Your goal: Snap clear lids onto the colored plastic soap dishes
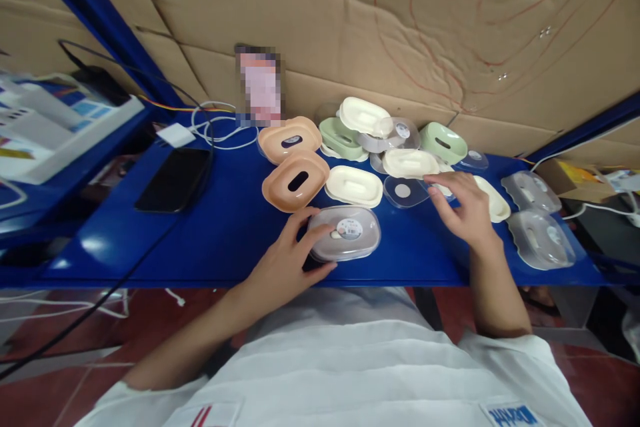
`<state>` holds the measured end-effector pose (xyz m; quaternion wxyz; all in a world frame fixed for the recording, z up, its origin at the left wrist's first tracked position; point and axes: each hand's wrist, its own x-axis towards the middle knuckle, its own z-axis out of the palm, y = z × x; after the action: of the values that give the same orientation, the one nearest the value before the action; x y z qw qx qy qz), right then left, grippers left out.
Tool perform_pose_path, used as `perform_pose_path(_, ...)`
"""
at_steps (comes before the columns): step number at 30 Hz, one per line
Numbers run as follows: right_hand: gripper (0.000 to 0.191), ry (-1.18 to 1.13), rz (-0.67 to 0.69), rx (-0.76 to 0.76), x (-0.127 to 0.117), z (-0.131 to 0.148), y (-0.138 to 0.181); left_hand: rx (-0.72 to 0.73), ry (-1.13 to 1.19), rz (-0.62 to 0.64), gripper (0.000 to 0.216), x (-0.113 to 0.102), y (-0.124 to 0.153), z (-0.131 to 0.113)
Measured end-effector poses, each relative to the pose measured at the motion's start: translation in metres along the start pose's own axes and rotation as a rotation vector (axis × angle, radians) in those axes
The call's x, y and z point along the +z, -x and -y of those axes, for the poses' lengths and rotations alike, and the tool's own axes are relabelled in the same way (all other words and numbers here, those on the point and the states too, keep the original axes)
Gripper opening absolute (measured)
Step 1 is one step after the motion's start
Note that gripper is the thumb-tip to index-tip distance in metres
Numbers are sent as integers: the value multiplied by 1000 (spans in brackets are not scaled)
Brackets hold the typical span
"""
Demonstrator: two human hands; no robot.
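My left hand [287, 257] is curled around the left end of a grey soap box [367, 243] with a clear lid and a round label, near the table's front edge. Its thumb is at the near side and a finger rests on top. My right hand [463, 207] is over a clear lid with a white label [441, 191], fingers bent and slightly apart; whether they touch the lid cannot be made out. Beside it lie another clear lid [413, 195] and cream trays [493, 200]. Two orange soap box parts [280, 192] sit beyond my left hand.
Green parts [443, 141], cream trays [354, 185] and clear lids pile up at the back of the blue table [220, 250]. Two lidded grey boxes [543, 240] stand at right. A black phone [173, 180], white charger [175, 135] and cables lie left. Cardboard [320, 27] walls the back.
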<state>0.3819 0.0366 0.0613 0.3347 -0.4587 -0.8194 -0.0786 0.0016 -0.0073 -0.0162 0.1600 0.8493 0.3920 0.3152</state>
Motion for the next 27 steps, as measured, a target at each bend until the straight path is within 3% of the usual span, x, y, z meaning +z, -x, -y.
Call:
perform_pose_path(4,21,-63,171,-76,16,11,0,51,20,97,63,-3,8,0)
perform_pose_path(9,26,-145,316,-202,35,30,3,54,19,110,56,-21,15,2)
perform_pose_path(11,40,-169,357,-234,36,42,5,47,20,104,57,-26,16,4)
perform_pose_path(14,81,-217,456,-328,38,65,14,52,36,110,59,-24,14,5)
perform_pose_path(17,84,-215,498,-376,45,86,27,71,58,144,64,-16,12,3)
perform_pose_path(20,72,-213,435,-347,44,91,37,84,101,145,74,-11,11,1)
perform_pose_path(22,73,-220,365,-300,31,82,42,81,120,146,80,-11,11,0)
perform_pose_path(25,83,-91,192,-122,-13,47,52,66,113,201,76,-15,11,1)
perform_pose_path(27,88,140,-20,49,-52,7,71,58,109,255,71,-17,10,3)
